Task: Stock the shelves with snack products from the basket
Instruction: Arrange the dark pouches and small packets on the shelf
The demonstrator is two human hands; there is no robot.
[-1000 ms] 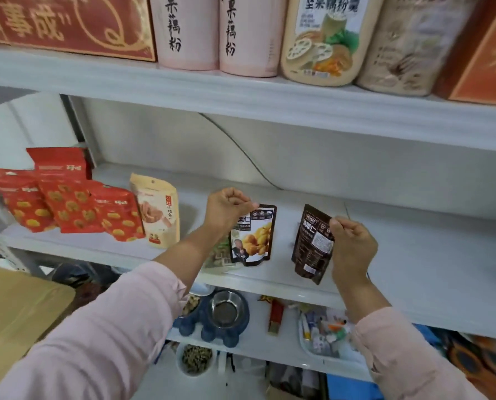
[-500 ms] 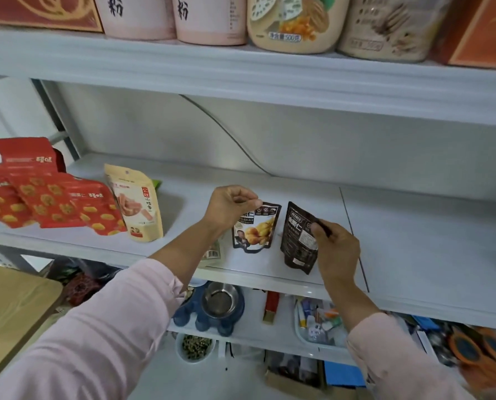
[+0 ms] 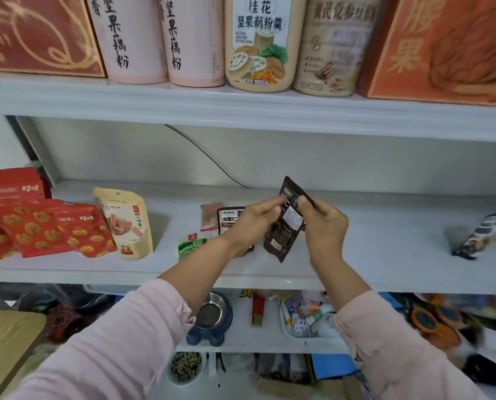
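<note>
Dark brown pouch (image 3: 281,238): held over the middle shelf (image 3: 385,252) between both hands, back side with its white label toward the camera. It is tilted, top corner leaning right. Whether its lower end touches the shelf cannot be told.
Left hand (image 3: 255,219): thumb and curled fingers pinch the pouch at its upper left edge.
Right hand (image 3: 324,226): fingers and thumb clamp the pouch's upper right edge; pink sleeves cover both forearms.
Second dark pouch (image 3: 228,219): stands on the middle shelf just behind the left hand, which partly hides it; its label faces out.
Small packets: a pale red packet (image 3: 210,215) sits just left of the second pouch, and a green sachet (image 3: 191,247) lies in front of it, near the shelf's edge.
Beige pouch (image 3: 125,223): upright, further left on the same shelf.
Red packets (image 3: 41,226): a leaning cluster at the shelf's left end, beside the beige pouch.
Dark packet (image 3: 482,236): lies tilted at the shelf's far right, well apart from the hands.
Upper shelf (image 3: 241,111): two pink canisters (image 3: 131,39), a cream canister (image 3: 259,44) and a tan canister (image 3: 333,47) stand in a row between a red box (image 3: 36,33) and an orange box (image 3: 448,47).
Lower shelf: a steel pet bowl (image 3: 212,314) and a tray of small items (image 3: 304,324), seen between the forearms.
</note>
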